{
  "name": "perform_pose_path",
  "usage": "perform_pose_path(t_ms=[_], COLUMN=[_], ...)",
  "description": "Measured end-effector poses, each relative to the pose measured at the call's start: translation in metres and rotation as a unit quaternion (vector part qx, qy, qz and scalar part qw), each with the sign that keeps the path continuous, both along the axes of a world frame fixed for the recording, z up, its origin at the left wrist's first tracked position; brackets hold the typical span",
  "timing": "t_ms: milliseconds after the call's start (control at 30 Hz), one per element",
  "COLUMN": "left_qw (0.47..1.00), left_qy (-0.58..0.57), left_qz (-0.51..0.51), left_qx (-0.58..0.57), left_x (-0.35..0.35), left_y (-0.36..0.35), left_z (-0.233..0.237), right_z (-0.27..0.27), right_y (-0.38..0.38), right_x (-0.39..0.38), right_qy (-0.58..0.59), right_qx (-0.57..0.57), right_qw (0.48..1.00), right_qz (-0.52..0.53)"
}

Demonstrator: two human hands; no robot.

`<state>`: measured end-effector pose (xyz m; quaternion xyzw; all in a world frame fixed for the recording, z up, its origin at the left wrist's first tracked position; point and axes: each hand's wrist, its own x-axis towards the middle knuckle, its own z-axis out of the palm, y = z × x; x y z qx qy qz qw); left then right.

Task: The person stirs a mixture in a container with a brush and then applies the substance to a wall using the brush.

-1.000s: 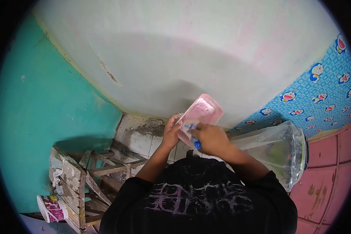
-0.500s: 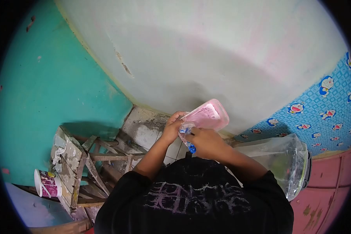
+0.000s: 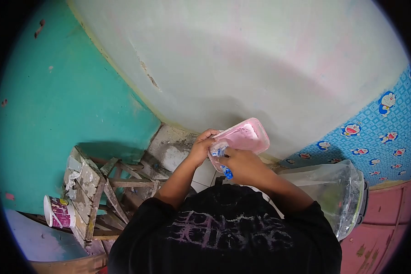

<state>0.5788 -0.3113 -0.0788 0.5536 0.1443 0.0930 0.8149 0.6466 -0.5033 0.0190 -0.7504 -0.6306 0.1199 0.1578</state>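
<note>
A pink rectangular tub point(image 3: 244, 137), with white stuff inside at its far end, is held up in front of the wall. My left hand point(image 3: 202, 148) is closed on the tub's left edge. Over the near end of the tub, my right hand point(image 3: 242, 165) is wrapped round a clear and blue plastic item point(image 3: 227, 172), perhaps a bag or wrapper. Its upper part point(image 3: 219, 149) lies crumpled between the hands. What exactly it is cannot be made out.
A worn wooden stand point(image 3: 92, 194) is at the left, beside a white and purple bucket point(image 3: 59, 212). To the right, clear plastic sheeting point(image 3: 333, 189) covers a round object. A pale wall point(image 3: 214, 59) rises ahead, meeting a green wall point(image 3: 64, 105).
The view has shifted slightly, so the surroundings appear a little further right. Both hands keep their hold, and the tub is tilted much as before.
</note>
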Motion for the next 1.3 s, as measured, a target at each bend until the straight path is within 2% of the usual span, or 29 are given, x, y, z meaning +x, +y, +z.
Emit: perform_pose_path(t_ms=[133, 233, 433, 633, 767, 967, 1133, 1233, 1300], left_qw=[1.000, 1.000, 0.999, 1.000, 0.999, 0.999, 1.000, 1.000, 1.000], left_qy=[0.005, 0.006, -0.006, 0.010, -0.013, 0.004, 0.001, 0.007, 0.007], left_qz=[-0.011, -0.020, -0.039, -0.015, -0.026, -0.007, -0.010, 0.006, 0.012], left_qx=[0.012, 0.005, 0.001, -0.004, -0.022, 0.041, -0.015, -0.009, -0.002], left_x=[-0.002, -0.003, 0.002, -0.008, -0.010, -0.019, -0.027, -0.031, -0.035], left_y=[0.002, 0.002, 0.010, 0.020, 0.025, 0.035, 0.040, 0.047, 0.052], left_z=[-0.002, 0.002, 0.010, -0.001, -0.001, -0.007, -0.002, -0.006, -0.006], right_z=[0.030, 0.035, -0.001, 0.022, 0.014, 0.011, 0.011, -0.006, -0.003], right_y=[-0.007, -0.011, 0.013, 0.002, 0.009, 0.015, 0.028, 0.034, 0.033], right_x=[0.005, 0.012, 0.007, 0.003, 0.008, -0.007, -0.004, -0.007, -0.013], right_qy=[0.019, 0.011, -0.002, 0.037, 0.023, 0.049, 0.031, 0.034, 0.045], right_qx=[-0.036, -0.008, 0.024, 0.016, 0.029, -0.006, 0.055, 0.059, 0.022], right_qw=[0.999, 1.000, 1.000, 0.999, 0.999, 0.998, 0.996, 0.996, 0.998], right_qz=[0.031, 0.010, 0.003, 0.005, -0.034, -0.037, -0.069, -0.064, -0.036])
